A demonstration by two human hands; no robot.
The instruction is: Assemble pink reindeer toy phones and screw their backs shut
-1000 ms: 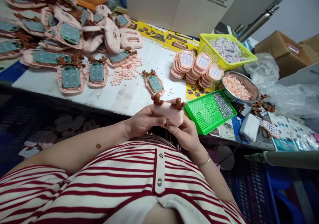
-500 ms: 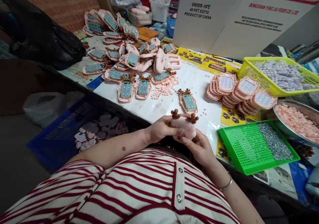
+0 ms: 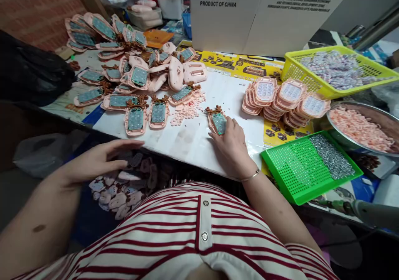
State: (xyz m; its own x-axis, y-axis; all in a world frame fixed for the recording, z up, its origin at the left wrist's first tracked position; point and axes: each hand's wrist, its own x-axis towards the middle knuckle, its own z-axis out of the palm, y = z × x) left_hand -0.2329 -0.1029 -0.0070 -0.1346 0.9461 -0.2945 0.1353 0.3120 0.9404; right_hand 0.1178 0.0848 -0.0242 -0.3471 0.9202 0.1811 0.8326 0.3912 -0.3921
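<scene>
My left hand (image 3: 101, 157) is open over the blue crate at the table's front edge, fingers stretched and thumb apart. Toy phones (image 3: 120, 199) in pink and white lie heaped in that crate, and a pale, blurred one (image 3: 131, 175) is just below my thumb. On the white board, my right hand (image 3: 233, 149) closes around the lower end of a pink toy phone half (image 3: 217, 122). This half has brown antlers and a green circuit board facing up; my fingers hide its right side. To the left lie two similar halves (image 3: 136, 118), boards upward.
A pile of pink halves (image 3: 139, 77) covers the back left, beside loose pink buttons (image 3: 187, 109). Stacked keypad fronts (image 3: 264, 92), a yellow basket (image 3: 335, 93), a green tray of screws (image 3: 286, 172), a metal bowl (image 3: 370, 145) and an electric screwdriver (image 3: 374, 213) are at right. A carton (image 3: 230, 26) stands behind.
The antlered toy phone has left both hands. My left hand has swung left over the crate and opened. My right hand has reached forward onto the half on the board. The view has shifted.
</scene>
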